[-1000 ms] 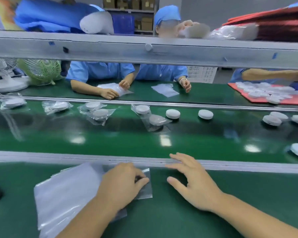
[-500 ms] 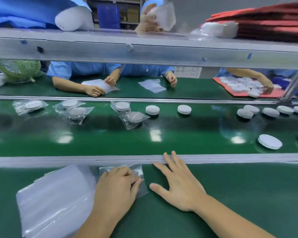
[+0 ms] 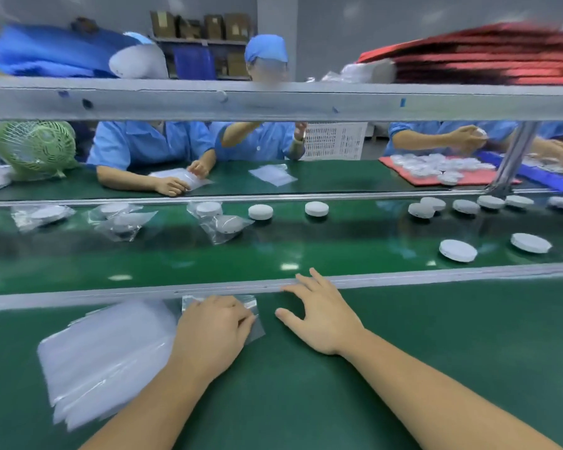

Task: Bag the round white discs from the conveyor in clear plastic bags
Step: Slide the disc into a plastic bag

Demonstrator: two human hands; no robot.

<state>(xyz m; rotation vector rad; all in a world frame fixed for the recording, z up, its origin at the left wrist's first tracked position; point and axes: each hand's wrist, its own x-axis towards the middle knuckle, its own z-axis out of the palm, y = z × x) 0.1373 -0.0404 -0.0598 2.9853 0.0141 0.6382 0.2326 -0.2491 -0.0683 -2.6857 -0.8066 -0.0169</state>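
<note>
A bag [image 3: 256, 334] is covered on the near bench [image 3: 436, 339] by the left hand [image 3: 213, 332], its fingers bent down onto the film. Whether the bag is pinched or only pressed flat cannot be told. The right hand [image 3: 322, 316] is laid just right of it, fingers spread and loose, tips at the rail [image 3: 436, 276], and nothing is held in it. No disc is in hand: the nearest disc [image 3: 458, 250] and a second disc [image 3: 531, 242] lie bare on the belt [image 3: 273, 251], beyond the rail and well to the right. More bare ones are seen along the far edge, and bagged ones to the far left. The main risk is judged to be the bag mouth: thin film is likely to cling shut, and it may not be opened before a disc is brought. A second sheet could be dragged off the stack [image 3: 111, 355], just left of the left hand, so that two bags are taken as one. If the belt is running, a reach over the rail could be mistimed and a disc knocked or passed unbagged. A smooth disc could also be slid off the slick film if the mouth is missed.
</note>
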